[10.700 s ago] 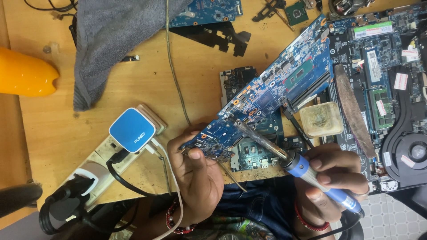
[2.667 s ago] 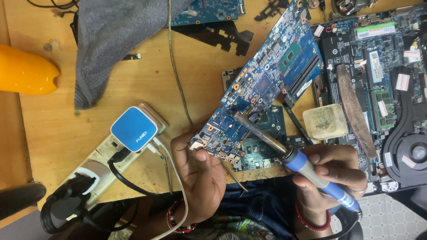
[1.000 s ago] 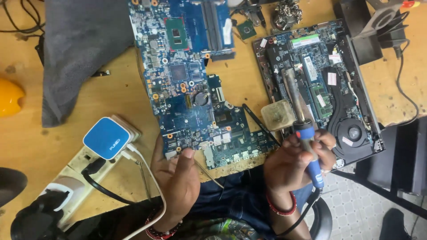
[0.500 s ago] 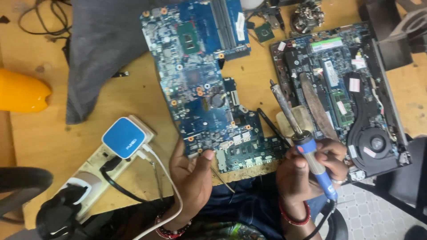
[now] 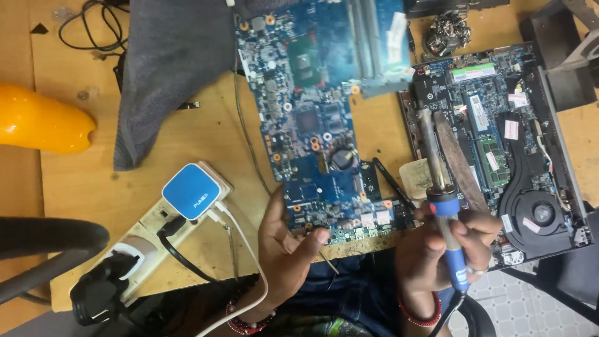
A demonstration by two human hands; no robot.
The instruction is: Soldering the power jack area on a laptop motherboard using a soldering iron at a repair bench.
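A large blue circuit board lies on the wooden table, its near end at the table's front edge. My left hand grips that near edge, thumb on top. My right hand holds a blue-handled soldering iron upright, its metal tip raised over the opened laptop base on the right. A small tub of flux sits between the board and the laptop.
A white power strip with a blue charger and black plugs lies at the front left. A grey cloth covers the back left, next to an orange object. A black chair arm juts in at the left.
Over the earlier frames the board swung from a slant to lying lengthwise away from me. The soldering iron rose off the board and now stands upright by the laptop. The camera view shifted.
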